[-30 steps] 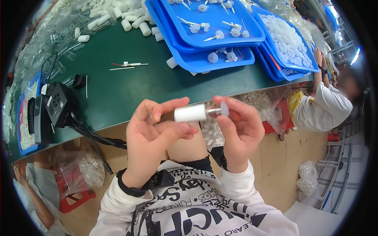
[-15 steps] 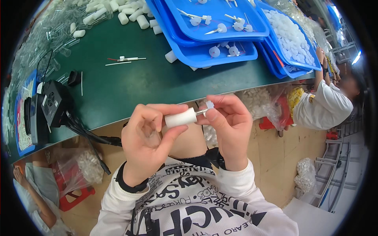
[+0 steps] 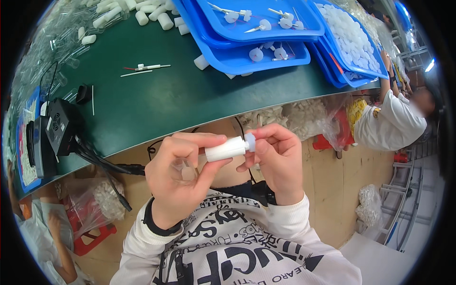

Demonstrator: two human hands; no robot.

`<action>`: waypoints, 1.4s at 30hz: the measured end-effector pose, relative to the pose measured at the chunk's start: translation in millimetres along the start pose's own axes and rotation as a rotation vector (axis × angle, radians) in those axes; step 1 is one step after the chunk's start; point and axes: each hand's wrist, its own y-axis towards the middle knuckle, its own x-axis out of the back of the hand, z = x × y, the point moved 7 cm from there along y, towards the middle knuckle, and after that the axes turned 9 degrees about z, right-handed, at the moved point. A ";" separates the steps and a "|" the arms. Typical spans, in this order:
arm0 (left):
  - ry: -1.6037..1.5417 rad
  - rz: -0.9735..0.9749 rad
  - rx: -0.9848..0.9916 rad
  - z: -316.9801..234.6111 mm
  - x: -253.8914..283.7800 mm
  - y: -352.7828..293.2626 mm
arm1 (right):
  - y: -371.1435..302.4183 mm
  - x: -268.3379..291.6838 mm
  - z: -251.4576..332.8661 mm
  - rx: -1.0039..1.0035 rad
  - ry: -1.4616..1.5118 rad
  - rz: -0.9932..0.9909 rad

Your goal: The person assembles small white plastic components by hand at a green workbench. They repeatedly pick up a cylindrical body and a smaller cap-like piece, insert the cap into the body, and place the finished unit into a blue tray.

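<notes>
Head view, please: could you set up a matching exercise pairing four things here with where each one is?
Things:
1. white cylinder
2. blue trays
3. black device
4. thin white stick

Places:
A. stacked at the far side of the green table
B. lying alone on the bare green top
C. at the table's left edge, cables trailing
D. held between the left hand and the right hand

Pairs: 1-D, 2-A, 3-C, 4-B
</notes>
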 end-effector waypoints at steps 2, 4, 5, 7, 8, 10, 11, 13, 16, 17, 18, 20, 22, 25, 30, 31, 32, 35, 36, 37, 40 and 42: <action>0.017 -0.005 0.018 2.3 -0.4 -3.7 | -1.7 -2.0 -2.9 -0.016 -0.029 0.022; 0.040 0.018 0.034 3.3 -0.7 -4.7 | -3.8 -6.8 -2.7 -0.005 -0.082 0.039; 0.054 0.044 0.042 4.1 -1.6 -4.3 | -4.9 -11.0 -0.8 0.013 -0.121 0.043; 0.083 0.070 0.067 3.5 -2.3 -4.1 | -4.1 -14.1 1.4 0.019 -0.147 0.070; 0.099 0.074 0.084 1.5 -2.2 -3.2 | -0.8 -12.8 2.8 0.010 -0.133 0.092; 0.077 0.099 0.118 2.7 -4.7 -2.0 | 0.2 -17.0 -2.1 -0.043 -0.041 0.147; 0.037 0.120 0.138 5.7 -7.3 -0.9 | 1.1 -16.1 -3.7 -0.048 -0.115 0.120; 0.078 0.122 0.121 4.5 -6.0 2.8 | 2.3 -11.5 -9.0 -0.061 -0.255 0.063; 0.261 0.140 0.098 -2.0 1.9 5.2 | 1.6 6.0 1.8 0.096 -0.156 -0.018; 0.222 0.174 0.151 5.0 1.9 2.9 | 1.4 8.8 5.7 0.146 -0.103 -0.027; 0.185 0.208 0.207 13.2 0.0 -1.3 | 1.8 5.4 11.3 0.166 -0.094 -0.028; 0.123 0.246 0.294 15.5 -5.7 -4.8 | 1.4 -3.0 18.6 0.190 -0.076 0.054; 0.124 0.231 0.287 8.5 -10.9 -3.9 | 3.0 -8.6 23.9 0.203 -0.102 0.121; 0.109 0.196 0.203 7.0 -10.8 -2.7 | 4.8 -12.6 27.2 0.183 -0.195 0.161; 0.047 0.153 0.232 5.2 -6.7 -6.5 | 5.4 -7.0 25.5 0.090 -0.088 0.092; 0.066 0.155 0.222 4.2 -6.7 -5.4 | 5.6 -7.2 24.8 0.079 -0.101 0.094; 0.084 0.156 0.212 3.2 -6.8 -4.2 | 6.1 -7.4 23.9 0.067 -0.114 0.097; 0.168 0.173 0.198 0.4 -7.2 -1.1 | 6.0 -8.4 26.1 0.101 -0.220 0.089; 0.203 0.178 0.197 -0.8 -7.5 -0.3 | 6.4 -9.5 28.2 0.123 -0.265 0.089; 0.211 0.172 0.206 -0.5 -7.8 -0.6 | 7.3 -11.1 29.1 0.140 -0.302 0.094; 0.193 0.143 0.229 3.4 -8.1 -3.6 | 9.4 -13.4 28.2 0.123 -0.343 0.097; 0.128 0.110 0.246 7.6 -6.2 -6.7 | 9.5 -11.0 24.1 0.015 -0.277 0.084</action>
